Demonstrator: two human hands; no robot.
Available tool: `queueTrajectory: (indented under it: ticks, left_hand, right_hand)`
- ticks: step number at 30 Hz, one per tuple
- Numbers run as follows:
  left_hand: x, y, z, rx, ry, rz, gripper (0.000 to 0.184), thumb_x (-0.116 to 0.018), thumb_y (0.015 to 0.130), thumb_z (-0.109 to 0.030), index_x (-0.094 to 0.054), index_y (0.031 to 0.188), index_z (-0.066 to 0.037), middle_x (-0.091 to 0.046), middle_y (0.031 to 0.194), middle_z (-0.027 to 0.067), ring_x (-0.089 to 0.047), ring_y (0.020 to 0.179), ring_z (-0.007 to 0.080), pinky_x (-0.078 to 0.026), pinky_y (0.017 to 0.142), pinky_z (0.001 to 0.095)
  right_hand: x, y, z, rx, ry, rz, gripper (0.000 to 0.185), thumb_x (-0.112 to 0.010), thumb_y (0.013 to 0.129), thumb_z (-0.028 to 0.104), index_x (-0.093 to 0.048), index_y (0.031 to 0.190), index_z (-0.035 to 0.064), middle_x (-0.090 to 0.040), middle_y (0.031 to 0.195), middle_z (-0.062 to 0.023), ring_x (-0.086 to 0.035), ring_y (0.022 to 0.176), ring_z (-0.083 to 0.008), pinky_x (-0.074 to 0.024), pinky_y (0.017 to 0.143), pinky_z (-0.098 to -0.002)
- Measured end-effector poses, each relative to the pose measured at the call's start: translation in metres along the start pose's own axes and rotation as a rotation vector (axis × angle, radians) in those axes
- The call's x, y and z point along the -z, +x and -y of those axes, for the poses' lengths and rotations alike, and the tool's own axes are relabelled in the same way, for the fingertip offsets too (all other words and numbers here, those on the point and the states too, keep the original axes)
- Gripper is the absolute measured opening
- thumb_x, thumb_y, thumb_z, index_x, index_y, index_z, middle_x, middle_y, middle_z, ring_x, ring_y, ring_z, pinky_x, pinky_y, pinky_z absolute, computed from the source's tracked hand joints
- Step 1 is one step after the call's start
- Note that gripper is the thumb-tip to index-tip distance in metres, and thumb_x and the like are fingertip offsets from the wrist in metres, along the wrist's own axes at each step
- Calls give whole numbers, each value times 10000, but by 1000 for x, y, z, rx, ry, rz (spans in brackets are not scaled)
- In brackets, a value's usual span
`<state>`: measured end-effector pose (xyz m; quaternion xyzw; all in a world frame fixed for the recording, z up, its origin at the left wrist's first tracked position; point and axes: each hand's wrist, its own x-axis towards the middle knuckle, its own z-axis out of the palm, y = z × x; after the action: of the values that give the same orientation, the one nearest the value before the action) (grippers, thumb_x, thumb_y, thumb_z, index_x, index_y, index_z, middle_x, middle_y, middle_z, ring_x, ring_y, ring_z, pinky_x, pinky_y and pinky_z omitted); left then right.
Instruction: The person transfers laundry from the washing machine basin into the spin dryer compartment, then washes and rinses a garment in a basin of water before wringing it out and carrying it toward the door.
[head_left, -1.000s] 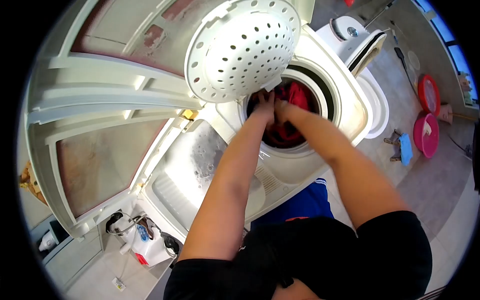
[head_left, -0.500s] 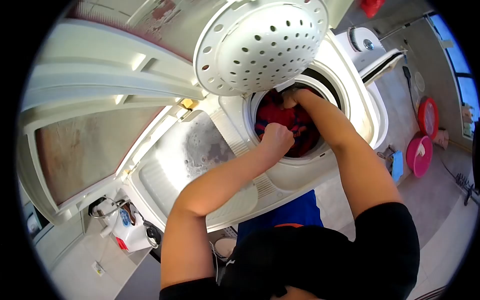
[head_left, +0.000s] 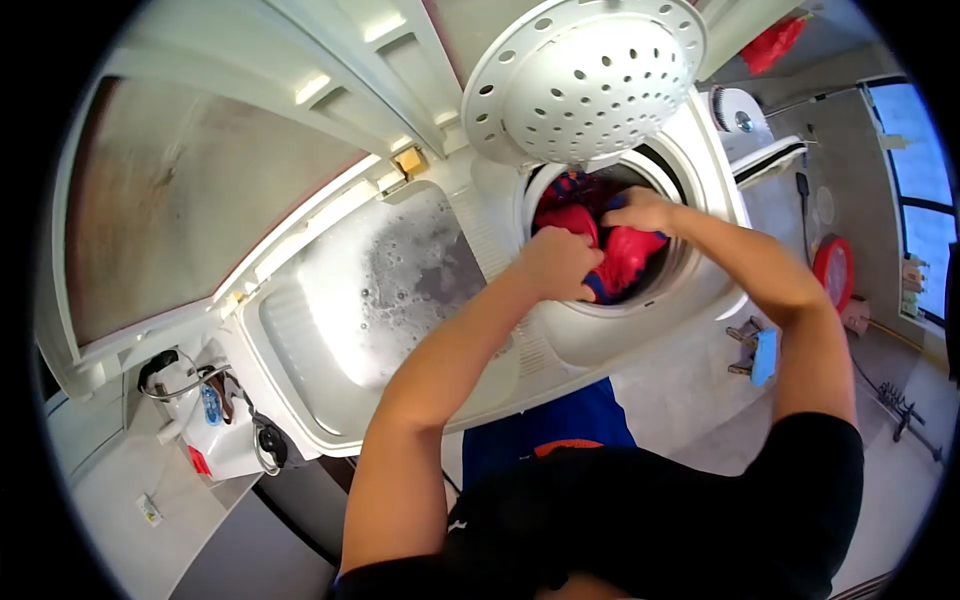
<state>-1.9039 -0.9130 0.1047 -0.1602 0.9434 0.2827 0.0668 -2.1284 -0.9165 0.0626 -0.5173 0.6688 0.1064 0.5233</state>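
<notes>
Inside the round spin tub point(head_left: 656, 290) of a twin-tub washing machine lies a bundle of wet-looking red and dark blue clothing point(head_left: 628, 258). My left hand point(head_left: 562, 262) is closed on the near left part of the red cloth at the tub's mouth. On the far right side, my right hand point(head_left: 643, 211) grips the same cloth, its fingers curled over a blue-edged part. Deeper in the tub the clothing is partly hidden by my hands. A white perforated spin lid point(head_left: 600, 90) stands raised behind the tub.
Left of the spin tub is the wash tub point(head_left: 290, 370), holding foamy grey water point(head_left: 410, 280), with its large hinged cover point(head_left: 200, 200) raised. A small stool with blue cloth point(head_left: 763, 357) and a red basin point(head_left: 833, 270) are on the right. Detergent containers point(head_left: 215, 430) stand at lower left.
My hands have come closer together around the red cloth, which now bulges higher at the tub's mouth. My right hand has come up from deeper inside. The camera view has shifted.
</notes>
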Motion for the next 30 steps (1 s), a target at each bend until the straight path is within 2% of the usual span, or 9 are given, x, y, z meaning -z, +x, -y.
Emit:
queueTrajectory:
  ticks: [4, 8, 12, 13, 16, 17, 19, 21, 30]
  left_hand:
    - [-13, 7, -1, 163, 150, -33, 422, -698, 684, -387, -619, 936, -58, -590, 967, 104, -614, 815, 294, -503, 684, 400]
    - [-65, 42, 18, 489, 299, 58, 374, -540, 840, -221, -528, 1162, -31, -525, 1205, 145, -558, 1000, 309, -478, 803, 402]
    - [-125, 88, 92, 679, 83, 47, 512, -489, 838, -165, -403, 1324, -27, -422, 1351, 174, -450, 1200, 310, -358, 996, 406]
    - [-113, 87, 90, 716, 1, -59, 529, -497, 824, -162, -405, 1326, -22, -411, 1365, 176, -406, 1260, 298, -325, 1032, 401]
    - [-13, 92, 70, 489, 2, 645, 460, -542, 805, -192, -521, 1235, -32, -503, 1270, 188, -448, 1212, 326, -340, 1019, 397]
    - [-7, 84, 63, 442, 81, 385, 434, -562, 794, -206, -554, 1193, -35, -532, 1224, 188, -472, 1180, 330, -359, 1000, 396]
    - [-3, 60, 44, 325, 234, -123, 388, -602, 771, -235, -620, 1108, -42, -591, 1132, 189, -520, 1117, 338, -397, 961, 394]
    - [-2, 49, 38, 254, 355, -165, 396, -617, 761, -234, -619, 1107, -41, -598, 1118, 186, -529, 1101, 333, -405, 948, 391]
    - [29, 66, 49, 203, 374, 701, 437, -682, 716, -231, -614, 1101, -34, -626, 1058, 170, -568, 1028, 313, -442, 887, 374]
  right_hand:
    - [27, -76, -9, 179, 779, -399, 343, -625, 773, 214, -626, 987, -54, -665, 854, -118, -633, 714, -168, -506, 673, -306]
    - [-6, -69, 24, 210, 792, -673, 322, -678, 768, 267, -629, 908, -19, -643, 796, -89, -593, 705, -152, -484, 672, -285]
    - [-17, -49, 26, 448, 905, -586, 516, -702, 770, 320, -507, 1133, 9, -611, 853, -83, -549, 748, -132, -454, 712, -281]
    - [-22, -47, 17, 467, 668, -562, 620, -698, 775, 296, -411, 1259, 35, -600, 985, -156, -573, 884, -211, -444, 814, -310]
    - [-26, -67, -7, 618, 68, -758, 839, -714, 734, 233, -233, 1409, 99, -342, 1360, -250, -361, 1260, -379, -308, 1046, -387]
    - [-25, -68, -13, 532, -95, -626, 923, -721, 722, 229, -146, 1438, 132, -257, 1418, -230, -317, 1293, -370, -290, 1061, -410]
    - [-31, -48, -9, 371, -282, -514, 840, -722, 724, 236, -248, 1407, 112, -309, 1403, -210, -323, 1295, -359, -297, 1053, -424]
    - [-39, 6, -21, 328, -494, -436, 563, -668, 769, 276, -483, 1281, 134, -475, 1313, -137, -386, 1269, -324, -344, 1008, -457]
    - [-29, 105, 0, 63, -416, -310, 408, -526, 839, 318, -530, 1238, 234, -576, 1189, -101, -538, 1109, -288, -440, 888, -441]
